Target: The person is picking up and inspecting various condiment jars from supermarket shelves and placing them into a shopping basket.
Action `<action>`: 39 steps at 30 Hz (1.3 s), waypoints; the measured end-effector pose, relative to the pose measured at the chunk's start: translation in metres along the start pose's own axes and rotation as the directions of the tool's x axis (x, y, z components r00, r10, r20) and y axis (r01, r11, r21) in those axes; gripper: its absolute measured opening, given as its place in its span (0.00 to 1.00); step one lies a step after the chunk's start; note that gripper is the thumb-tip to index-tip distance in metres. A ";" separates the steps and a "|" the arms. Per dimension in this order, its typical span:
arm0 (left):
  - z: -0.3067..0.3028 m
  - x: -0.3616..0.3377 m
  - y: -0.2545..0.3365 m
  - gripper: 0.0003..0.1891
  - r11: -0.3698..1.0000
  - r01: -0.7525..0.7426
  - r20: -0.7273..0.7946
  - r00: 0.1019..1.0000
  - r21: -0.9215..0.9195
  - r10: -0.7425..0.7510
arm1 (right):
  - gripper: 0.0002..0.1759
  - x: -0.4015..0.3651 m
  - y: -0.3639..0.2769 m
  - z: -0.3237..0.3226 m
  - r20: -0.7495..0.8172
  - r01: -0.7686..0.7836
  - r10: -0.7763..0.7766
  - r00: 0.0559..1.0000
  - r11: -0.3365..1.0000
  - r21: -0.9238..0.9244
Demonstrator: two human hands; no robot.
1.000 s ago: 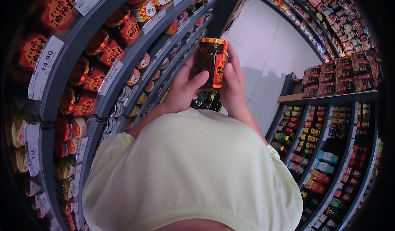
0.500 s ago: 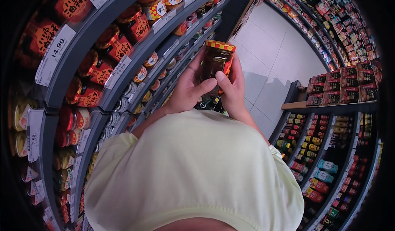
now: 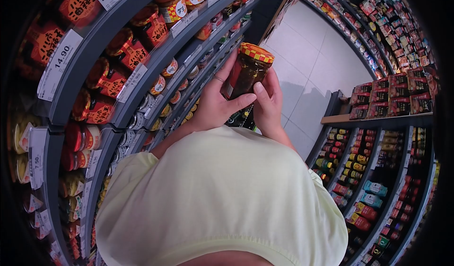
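A glass jar of dark sauce (image 3: pixel 247 76) with a red-and-yellow checked lid is held up in front of my chest, its top leaning to the right. My left hand (image 3: pixel 220 93) is wrapped round the jar's left side, thumb across its lower front; a ring shows on one finger. On the right side my right hand (image 3: pixel 268 100) grips it too, with the thumb pressed on the glass near the bottom. The fingers behind the jar are hidden.
Shelves on the left hold orange-labelled jars (image 3: pixel 80 5) and price tags (image 3: pixel 60 65). At the right stand red packages (image 3: pixel 399 95) on a ledge, above shelves of bottles (image 3: pixel 359 159). A tiled floor (image 3: pixel 302 53) lies ahead between the shelves.
The jar has turned in my hands and now leans right, showing more dark glass and less of its orange-red label. Both hands stay on it.
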State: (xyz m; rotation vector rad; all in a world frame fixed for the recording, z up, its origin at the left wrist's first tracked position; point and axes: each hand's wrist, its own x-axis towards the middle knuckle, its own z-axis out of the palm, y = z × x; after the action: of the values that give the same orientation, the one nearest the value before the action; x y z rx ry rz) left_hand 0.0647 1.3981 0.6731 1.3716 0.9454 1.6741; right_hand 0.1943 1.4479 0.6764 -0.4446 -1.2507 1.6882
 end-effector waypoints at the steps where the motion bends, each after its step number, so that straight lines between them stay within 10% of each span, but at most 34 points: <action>1: 0.000 -0.001 0.000 0.46 1.000 0.003 0.004 1.000 0.000 -0.003 | 0.40 0.000 0.001 -0.001 -0.005 0.001 -0.001 1.000 1.000 0.002; 13: 0.004 0.003 0.008 0.46 0.994 -0.004 -0.016 1.000 -0.111 0.002 | 0.39 0.002 -0.002 0.001 0.044 0.071 -0.068 0.997 0.995 -0.069; 39: -0.015 0.000 -0.020 0.47 0.868 0.329 -0.020 0.938 0.371 -0.346 | 0.22 0.008 0.006 -0.002 -0.135 -0.452 0.518 0.844 0.825 0.340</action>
State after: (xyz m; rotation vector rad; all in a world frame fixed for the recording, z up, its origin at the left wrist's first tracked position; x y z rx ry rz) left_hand 0.0514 1.4060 0.6531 1.3757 1.4384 1.2331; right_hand 0.1893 1.4556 0.6719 -0.7975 -0.7301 2.1493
